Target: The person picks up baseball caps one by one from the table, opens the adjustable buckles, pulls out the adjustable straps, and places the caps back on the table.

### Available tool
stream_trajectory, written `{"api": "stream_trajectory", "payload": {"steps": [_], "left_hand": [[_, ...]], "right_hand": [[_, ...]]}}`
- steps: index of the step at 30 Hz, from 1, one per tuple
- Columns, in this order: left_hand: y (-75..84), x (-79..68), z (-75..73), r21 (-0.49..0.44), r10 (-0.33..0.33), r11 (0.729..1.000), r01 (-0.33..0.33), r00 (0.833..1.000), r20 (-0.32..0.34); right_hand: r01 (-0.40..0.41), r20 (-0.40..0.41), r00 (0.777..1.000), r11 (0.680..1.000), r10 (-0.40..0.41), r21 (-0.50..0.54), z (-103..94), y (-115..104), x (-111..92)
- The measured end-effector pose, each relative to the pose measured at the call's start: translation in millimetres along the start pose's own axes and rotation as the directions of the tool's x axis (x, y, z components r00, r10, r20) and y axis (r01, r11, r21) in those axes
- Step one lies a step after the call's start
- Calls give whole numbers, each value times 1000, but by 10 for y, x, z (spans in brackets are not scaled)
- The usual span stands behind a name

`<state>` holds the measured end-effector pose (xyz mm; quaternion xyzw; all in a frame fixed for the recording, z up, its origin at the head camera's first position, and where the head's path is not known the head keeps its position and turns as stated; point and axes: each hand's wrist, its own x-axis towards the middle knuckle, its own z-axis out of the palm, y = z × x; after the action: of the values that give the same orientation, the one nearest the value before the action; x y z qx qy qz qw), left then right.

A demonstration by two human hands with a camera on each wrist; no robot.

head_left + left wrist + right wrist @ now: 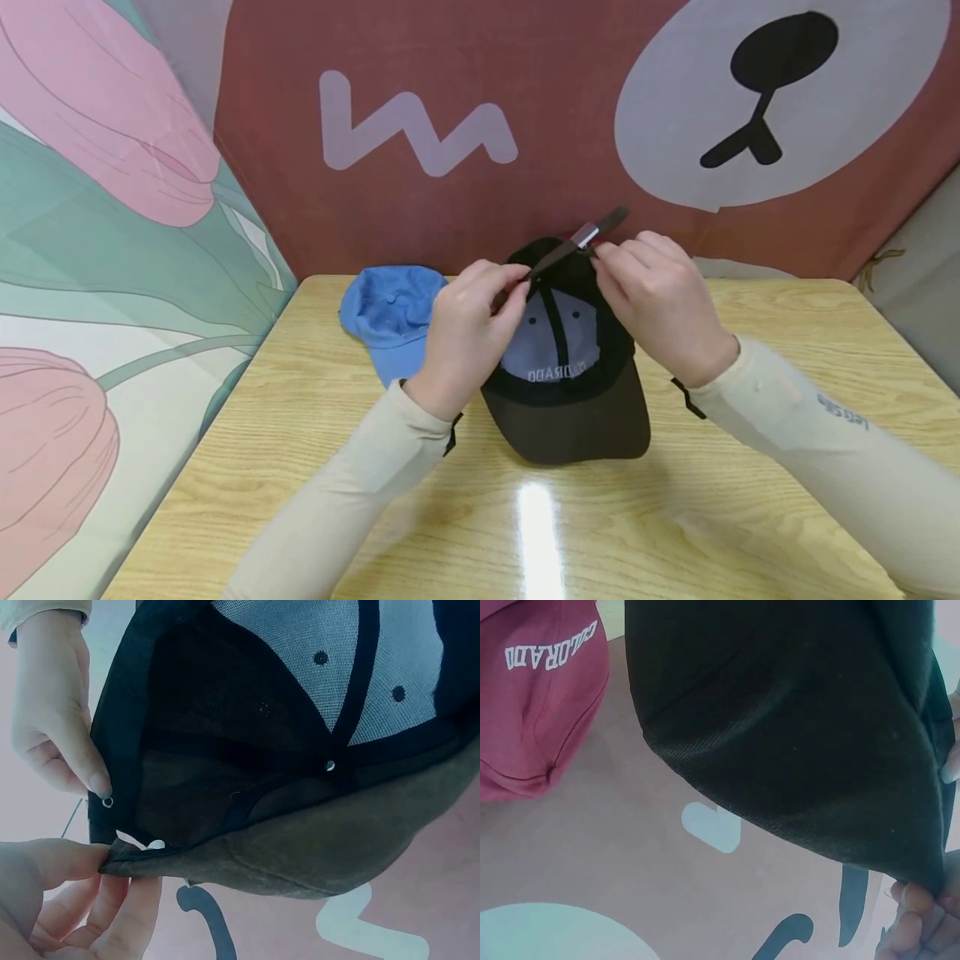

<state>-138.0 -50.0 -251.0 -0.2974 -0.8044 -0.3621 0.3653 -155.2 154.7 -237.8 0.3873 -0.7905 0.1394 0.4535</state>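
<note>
A dark brown cap (570,425) is held with its brim towards me and its inside showing. Mirrored embroidery shows on its pale inner front panel. My left hand (476,333) pinches the left end of the back strap (553,257) between thumb and fingers. At the other side of the back opening, my right hand (660,304) pinches the cap's edge beside the metal buckle (585,236). In the left wrist view, the right thumb lies by a small metal ring (108,802) at the edge, and the left fingers grip the fabric lower down.
A blue cap (397,308) lies on the wooden table (247,467), left of the brown cap and partly behind my left hand. A maroon cap (551,705) with white lettering shows in the right wrist view. A printed cloth (450,208) hangs behind the table.
</note>
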Motion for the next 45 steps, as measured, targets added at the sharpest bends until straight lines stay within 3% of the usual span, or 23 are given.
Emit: {"api": "stream_trajectory", "payload": {"steps": [27, 45], "left_hand": [[-35, -11, -1, -8, 30, 1000, -30, 999, -19], [-39, -9, 9, -25, -10, 1000, 9, 1000, -25]], "right_hand": [[-8, 9, 1000, 1000, 8, 3, 15, 21, -31], [-9, -6, 1000, 1000, 9, -2, 13, 23, -37]]}}
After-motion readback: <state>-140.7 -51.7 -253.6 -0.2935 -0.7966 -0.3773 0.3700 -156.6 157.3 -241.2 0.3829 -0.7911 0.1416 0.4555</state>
